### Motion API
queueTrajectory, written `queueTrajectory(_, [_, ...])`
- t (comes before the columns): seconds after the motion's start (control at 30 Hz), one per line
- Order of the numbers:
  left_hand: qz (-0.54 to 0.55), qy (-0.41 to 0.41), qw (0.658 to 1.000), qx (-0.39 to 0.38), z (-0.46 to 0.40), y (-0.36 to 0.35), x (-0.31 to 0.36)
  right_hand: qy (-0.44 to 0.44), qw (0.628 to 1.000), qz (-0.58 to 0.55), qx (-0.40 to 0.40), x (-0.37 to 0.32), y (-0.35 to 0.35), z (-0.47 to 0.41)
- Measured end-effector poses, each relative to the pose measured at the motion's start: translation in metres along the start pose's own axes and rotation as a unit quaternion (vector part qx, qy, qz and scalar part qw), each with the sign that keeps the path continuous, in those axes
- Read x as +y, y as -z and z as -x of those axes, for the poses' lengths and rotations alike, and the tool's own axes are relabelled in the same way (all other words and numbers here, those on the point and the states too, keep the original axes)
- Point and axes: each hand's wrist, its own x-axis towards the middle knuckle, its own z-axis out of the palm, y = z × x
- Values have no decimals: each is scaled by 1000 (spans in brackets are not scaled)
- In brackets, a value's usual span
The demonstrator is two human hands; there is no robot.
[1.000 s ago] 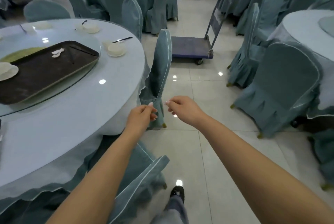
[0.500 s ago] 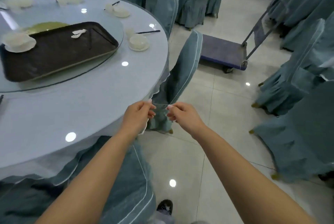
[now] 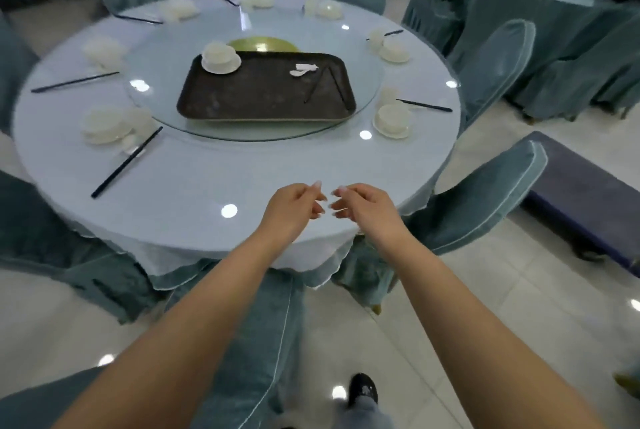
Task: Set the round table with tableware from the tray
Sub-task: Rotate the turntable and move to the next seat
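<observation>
Bright, even indoor light from overhead. Round white glare spots on table (image 3: 173,186), near edge and right side; more on glossy floor (image 3: 450,307) at bottom. Streak of reflection on glass turntable (image 3: 367,82), upper centre. Shadows soft, faint under tray (image 3: 263,92). Cool bluish cast overall. Motion blur across whole frame, strongest on place settings at left and far side. Wide-angle bending at edges: chairs lean outward, forearms stretched large at bottom. Upper corners darker, smeared.
</observation>
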Motion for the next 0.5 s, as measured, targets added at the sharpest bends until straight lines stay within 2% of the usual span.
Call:
queueTrajectory(0.27, [17,24,996,79,-42,-44,45,40,998,12,-54,-12,73,-69])
queueTrajectory(0.5, [6,44,991,130,-76,-46,62,38,997,-1,-73,-26,91,-121])
